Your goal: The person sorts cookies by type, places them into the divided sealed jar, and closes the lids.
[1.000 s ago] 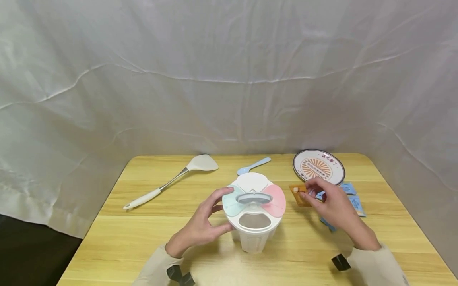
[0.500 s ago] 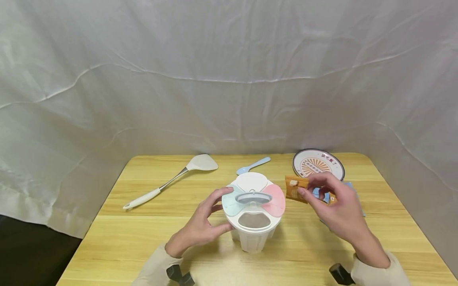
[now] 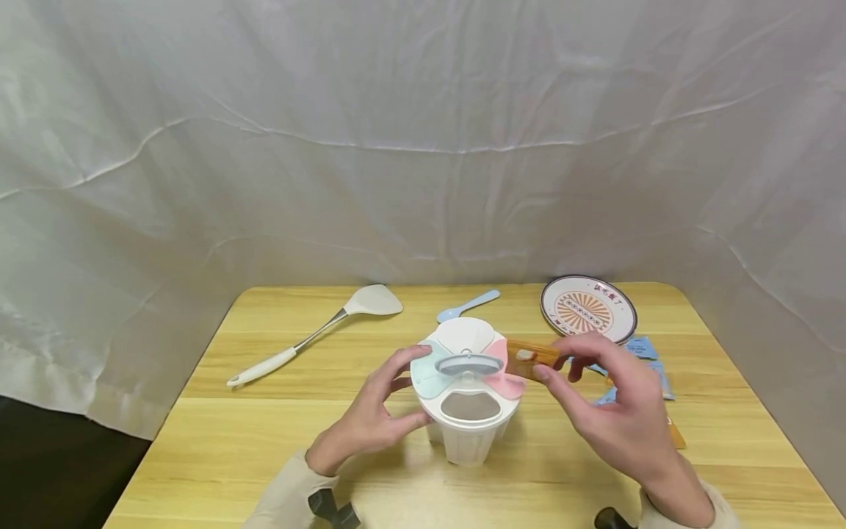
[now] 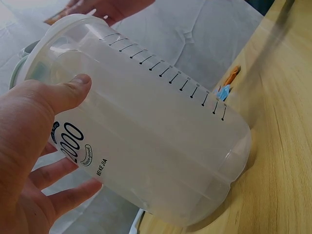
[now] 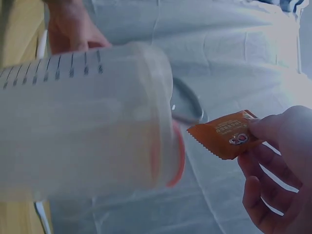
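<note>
A translucent white storage container (image 3: 465, 444) stands upright on the table. Its round lid has white, mint and pink flaps; the front flap is raised above an opening (image 3: 471, 405). My left hand (image 3: 373, 415) grips the container's left side near the lid, thumb and fingers spread around the wall in the left wrist view. Between thumb and fingers, my right hand (image 3: 615, 411) pinches a small orange packet (image 3: 532, 358) by one end. The packet overlaps the pink flap in the head view, while the right wrist view shows its serrated edge (image 5: 207, 144) just off the lid.
Several blue packets (image 3: 640, 347) lie right, partly behind my right hand, with another orange packet (image 3: 675, 435) nearer. A plate (image 3: 617, 305) lies at the back right. Behind the container is a blue spoon (image 3: 469, 306); a white spatula (image 3: 373, 300) lies left. Grey fabric (image 3: 423, 184) encloses the table.
My right hand has lifted the orange packet from beside the blue packets and moved it left to the lid's right edge. The left hand and container have stayed nearly still.
</note>
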`<state>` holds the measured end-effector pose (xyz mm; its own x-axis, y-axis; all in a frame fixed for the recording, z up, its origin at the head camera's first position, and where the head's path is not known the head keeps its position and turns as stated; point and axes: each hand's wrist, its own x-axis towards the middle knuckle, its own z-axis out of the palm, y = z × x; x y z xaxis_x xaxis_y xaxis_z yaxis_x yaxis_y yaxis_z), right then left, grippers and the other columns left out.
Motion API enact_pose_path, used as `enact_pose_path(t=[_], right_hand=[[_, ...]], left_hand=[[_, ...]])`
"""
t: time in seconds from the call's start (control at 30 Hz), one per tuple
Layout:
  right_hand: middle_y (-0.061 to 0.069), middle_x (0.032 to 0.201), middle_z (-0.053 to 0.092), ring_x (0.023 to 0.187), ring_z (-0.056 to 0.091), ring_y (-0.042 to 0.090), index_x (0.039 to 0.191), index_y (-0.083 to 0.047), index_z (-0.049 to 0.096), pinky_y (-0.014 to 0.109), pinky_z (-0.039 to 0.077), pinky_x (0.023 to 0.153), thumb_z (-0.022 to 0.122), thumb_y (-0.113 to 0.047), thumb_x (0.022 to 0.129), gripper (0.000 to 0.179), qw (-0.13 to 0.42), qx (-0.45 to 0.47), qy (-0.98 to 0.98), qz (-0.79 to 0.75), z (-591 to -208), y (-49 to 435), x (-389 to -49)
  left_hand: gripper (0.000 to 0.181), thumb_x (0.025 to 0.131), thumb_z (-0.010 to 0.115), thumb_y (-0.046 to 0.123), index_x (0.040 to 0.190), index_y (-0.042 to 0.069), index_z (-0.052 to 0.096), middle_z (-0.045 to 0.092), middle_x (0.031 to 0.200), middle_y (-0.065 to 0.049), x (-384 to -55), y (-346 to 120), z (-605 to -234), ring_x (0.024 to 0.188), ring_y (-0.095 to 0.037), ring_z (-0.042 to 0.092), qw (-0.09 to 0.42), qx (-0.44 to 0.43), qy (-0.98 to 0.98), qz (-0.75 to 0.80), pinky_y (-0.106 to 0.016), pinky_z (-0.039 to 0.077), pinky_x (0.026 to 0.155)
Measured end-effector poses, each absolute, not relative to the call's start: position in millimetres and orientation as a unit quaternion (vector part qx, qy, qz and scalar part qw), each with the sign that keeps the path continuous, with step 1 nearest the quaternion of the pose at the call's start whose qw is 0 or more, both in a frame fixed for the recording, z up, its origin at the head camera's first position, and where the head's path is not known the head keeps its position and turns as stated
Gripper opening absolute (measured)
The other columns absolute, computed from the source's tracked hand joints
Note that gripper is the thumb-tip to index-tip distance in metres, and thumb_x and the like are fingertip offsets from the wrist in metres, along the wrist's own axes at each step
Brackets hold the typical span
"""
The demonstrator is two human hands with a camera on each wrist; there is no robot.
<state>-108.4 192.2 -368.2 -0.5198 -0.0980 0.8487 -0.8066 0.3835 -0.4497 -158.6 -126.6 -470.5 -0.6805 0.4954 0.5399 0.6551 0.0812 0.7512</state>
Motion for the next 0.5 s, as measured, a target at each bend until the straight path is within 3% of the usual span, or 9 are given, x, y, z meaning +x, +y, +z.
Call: enact_pose_path(t=[0.3, 0.5], right_hand=[[0.006, 0.099, 0.078, 0.085, 0.065, 0.005, 0.109, 0.006, 0.074, 0.015, 0.057, 0.074, 0.082, -0.03, 0.1, 0.037, 0.352, 0.353, -0.718, 0.486, -366, 171, -101], [0.005, 0.089, 0.076, 0.081, 0.064, 0.007, 0.108, 0.005, 0.073, 0.017, 0.057, 0.07, 0.079, -0.025, 0.102, 0.031, 0.348, 0.401, -0.701, 0.477, -372, 154, -104]], left_hand=[[0.085, 0.085, 0.09, -0.002, 0.158, 0.008, 0.047, 0.058, 0.153, -0.021, -159, -126, -473, 0.137, -0.025, 0.065, 0.073, -0.392, -0.729, -0.556, -0.052, 0.066, 0.108], [0.087, 0.084, 0.09, -0.003, 0.159, 0.01, 0.047, 0.057, 0.155, -0.019, -157, -126, -470, 0.14, -0.025, 0.064, 0.058, -0.374, -0.737, -0.56, -0.051, 0.065, 0.11]])
